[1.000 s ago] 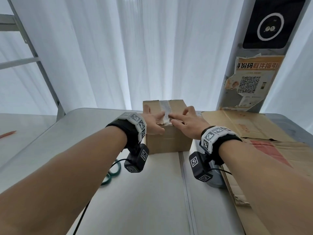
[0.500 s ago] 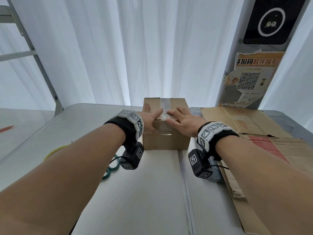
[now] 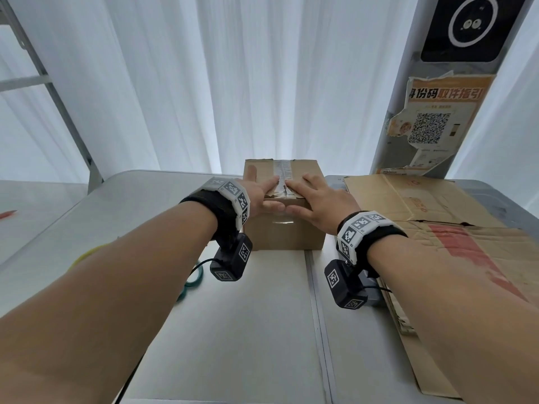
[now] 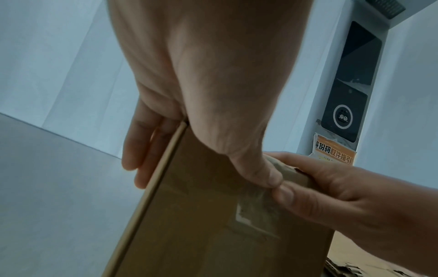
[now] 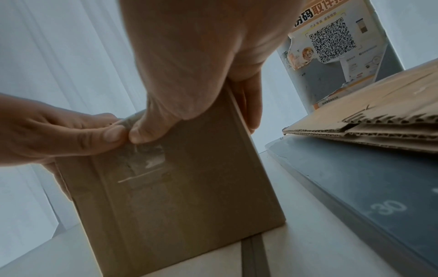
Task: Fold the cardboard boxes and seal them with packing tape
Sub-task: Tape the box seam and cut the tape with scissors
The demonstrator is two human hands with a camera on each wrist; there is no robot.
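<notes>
Both hands lie flat with straight fingers on the box [image 3: 284, 217] — left hand [image 3: 259, 193] and right hand [image 3: 316, 199] either side of the tape [image 3: 282, 173], thumbs pressing its front face. Flattened cardboard [image 3: 423, 199] lies just right of the box on the table [image 3: 233, 330].

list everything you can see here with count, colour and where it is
box: one, brown, standing mid-table, far side
tape: one clear strip along the box's top seam and down its near face
flat cardboard: several brown sheets, stacked on the table's right side
table: one, white
rings: green, on the table under the left forearm, count unclear
poster: one, orange and white, on the pillar at right
curtain: white, behind the table
hands: left hand and right hand, flat on the box top, thumbs on its near face
</notes>
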